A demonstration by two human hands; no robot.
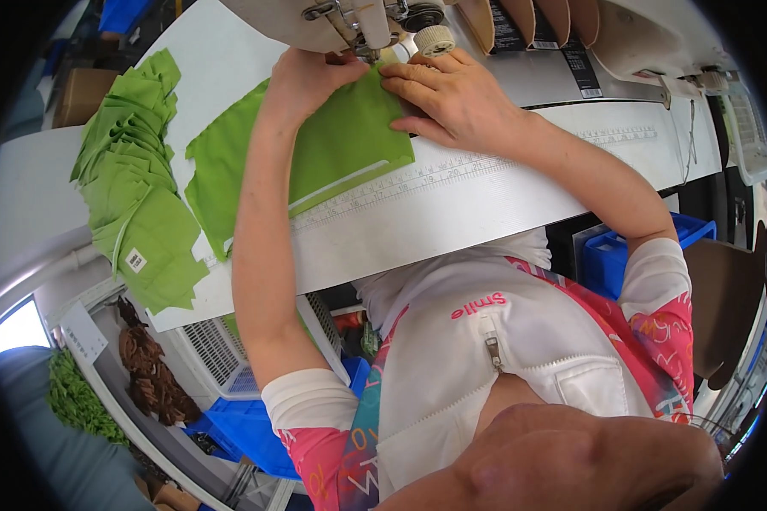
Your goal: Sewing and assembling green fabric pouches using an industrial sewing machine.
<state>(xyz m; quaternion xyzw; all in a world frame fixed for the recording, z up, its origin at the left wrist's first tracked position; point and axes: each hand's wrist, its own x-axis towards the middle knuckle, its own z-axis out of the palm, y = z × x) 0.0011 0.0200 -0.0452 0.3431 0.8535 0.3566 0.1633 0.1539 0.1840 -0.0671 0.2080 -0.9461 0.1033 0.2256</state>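
A green fabric piece (341, 136) lies flat on the white sewing table, its far edge under the head of a sewing machine (371, 25). My left hand (311, 81) is at that far edge, left of the needle area, fingers closed in a pinch on the cloth; its fingertips are partly hidden by the machine. My right hand (452, 100) rests on the fabric's right corner, palm down, with its fingers apart and thumb stretched out. A fanned stack of green fabric pieces (132, 170) lies left of my left forearm, a small white label on one of them.
A printed ruler strip (486, 162) runs along the table's near side. Curved brown card pieces (520, 24) stand behind my right hand. Below the table are a white basket (217, 349), a blue bin (260, 434) and, at right, another blue bin (605, 260).
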